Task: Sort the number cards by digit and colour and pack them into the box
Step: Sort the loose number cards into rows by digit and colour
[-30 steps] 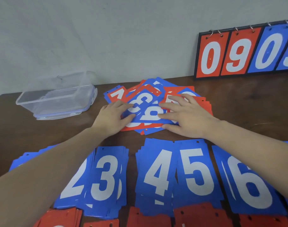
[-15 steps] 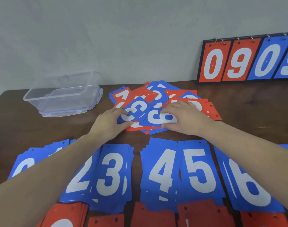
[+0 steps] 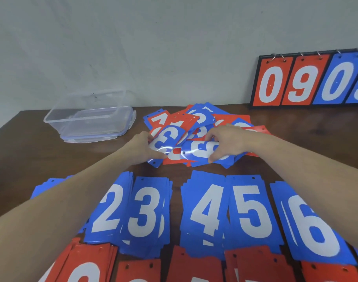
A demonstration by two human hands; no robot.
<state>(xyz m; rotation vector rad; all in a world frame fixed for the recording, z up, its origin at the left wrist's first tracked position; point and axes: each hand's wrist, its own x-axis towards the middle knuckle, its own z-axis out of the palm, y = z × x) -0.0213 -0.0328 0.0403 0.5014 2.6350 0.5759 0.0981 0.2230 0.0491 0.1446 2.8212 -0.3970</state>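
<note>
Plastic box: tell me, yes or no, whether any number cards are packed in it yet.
No: the clear plastic box holds no number cards; they lie on the table.

A loose heap of unsorted cards (image 3: 202, 127) lies at the middle of the table (image 3: 21, 159), with the box (image 3: 90, 117) to its left near the wall and the flip scoreboard (image 3: 308, 80) standing behind and to its right against the wall. The left hand (image 3: 142, 149) rests on the heap's near left edge and the right hand (image 3: 225, 139) on its near right side. Before the heap, nearer the person, sorted stacks lie side by side from left to right: the 2 stack (image 3: 106, 210), 3 stack (image 3: 147, 212), 4 stack (image 3: 204, 208), 5 stack (image 3: 251, 210) and 6 stack (image 3: 312, 224), with a further row of stacks (image 3: 194, 267) before them at the near edge.
</note>
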